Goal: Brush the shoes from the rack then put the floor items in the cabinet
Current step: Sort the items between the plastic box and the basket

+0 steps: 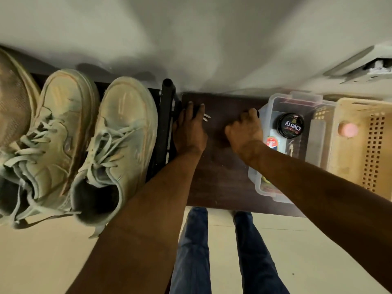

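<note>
We see a clear plastic box [273, 107] on the dark cabinet top [222, 166], holding a polish tin [290, 125] and other small items. Beside it stands a beige basket [350, 107]. Our left hand [189, 132] lies flat, fingers straight; our right hand [244, 132] curls over something hidden. The pale shoes [118, 143] sit on the rack [167, 115].

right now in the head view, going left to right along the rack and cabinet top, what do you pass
pale sneakers → black rack post → left hand → right hand → clear plastic box holding a polish tin → beige basket
</note>
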